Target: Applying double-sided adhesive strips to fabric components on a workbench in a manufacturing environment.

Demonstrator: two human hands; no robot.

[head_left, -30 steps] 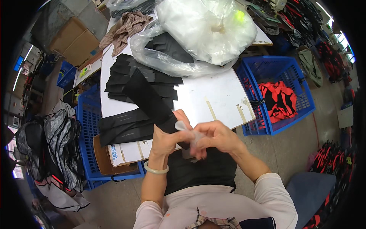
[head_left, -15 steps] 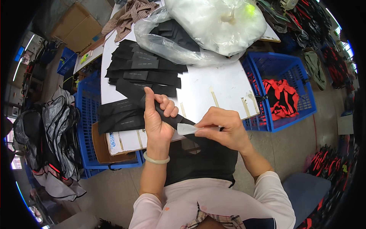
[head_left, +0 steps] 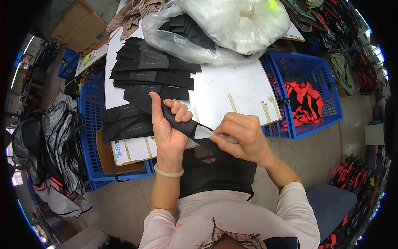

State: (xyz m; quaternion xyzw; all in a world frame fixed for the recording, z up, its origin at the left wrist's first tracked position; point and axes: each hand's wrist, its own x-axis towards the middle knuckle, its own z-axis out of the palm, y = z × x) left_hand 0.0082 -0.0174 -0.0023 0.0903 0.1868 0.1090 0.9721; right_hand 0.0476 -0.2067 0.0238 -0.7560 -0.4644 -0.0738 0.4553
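Observation:
My left hand [head_left: 168,130] is closed around a black fabric sleeve [head_left: 184,128], thumb pointing up. Its free end slants down to the right. At that end sits a thin, whitish, translucent strip [head_left: 203,132], its tip against or just inside the fabric edge; which of the two I cannot tell. My right hand [head_left: 243,139] pinches the strip's other end between thumb and fingers. Beyond my left hand, several similar black fabric pieces [head_left: 153,63] with small printed labels lie overlapped on the white table [head_left: 219,91].
A clear plastic bag [head_left: 236,29] holding white material covers the table's far side, with more black pieces beside it. Blue crates stand left [head_left: 89,124] and right [head_left: 304,95], the right one containing red-and-black fabric [head_left: 304,103]. Dark bags [head_left: 64,141] hang at left.
The whitish strip's tip has shifted from lying over the black sleeve to its end opening. My right-hand fingers are more bunched, and the whole view has shifted slightly.

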